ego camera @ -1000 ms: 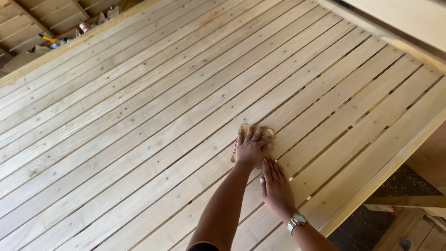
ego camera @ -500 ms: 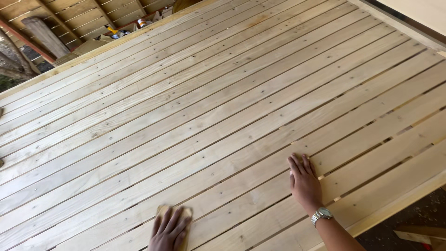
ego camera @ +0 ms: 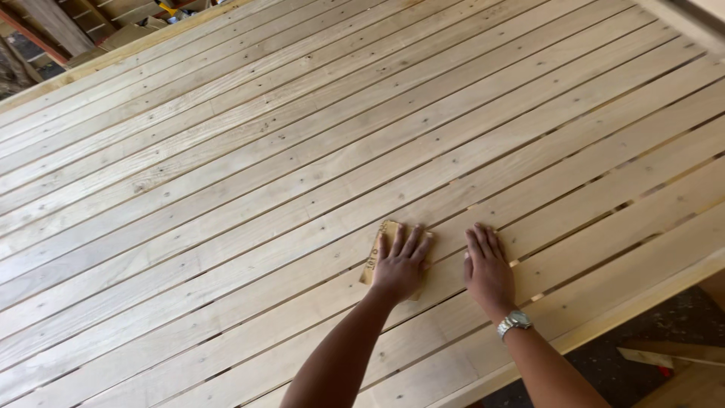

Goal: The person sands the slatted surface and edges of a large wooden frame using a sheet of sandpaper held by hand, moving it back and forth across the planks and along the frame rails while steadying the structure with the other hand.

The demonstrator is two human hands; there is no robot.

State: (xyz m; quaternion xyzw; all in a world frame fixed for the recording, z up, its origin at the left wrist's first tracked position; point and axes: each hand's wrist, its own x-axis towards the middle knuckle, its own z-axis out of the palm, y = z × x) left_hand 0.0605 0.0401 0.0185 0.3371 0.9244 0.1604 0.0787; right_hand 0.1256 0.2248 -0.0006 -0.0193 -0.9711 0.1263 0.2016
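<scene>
A large panel of pale wooden slats [ego camera: 302,151] fills the head view, its boards running diagonally. My left hand [ego camera: 402,264] presses flat on a folded tan sheet of sandpaper [ego camera: 375,250] lying on a slat near the panel's lower edge. Only the sheet's left part shows past my fingers. My right hand [ego camera: 489,270] rests palm down, fingers spread, on the bare slats just to the right of it, a silver wristwatch [ego camera: 513,323] on its wrist.
The panel's near edge [ego camera: 642,298] runs along the lower right, with dark floor and wood offcuts [ego camera: 649,355] beyond it. Stacked timber and beams [ego camera: 68,30] lie past the far upper-left edge. A pale board [ego camera: 691,15] crosses the top right corner.
My left hand slid the sandpaper down and left along the slats, then back up and right beside my right hand. My right hand stayed planted on the boards.
</scene>
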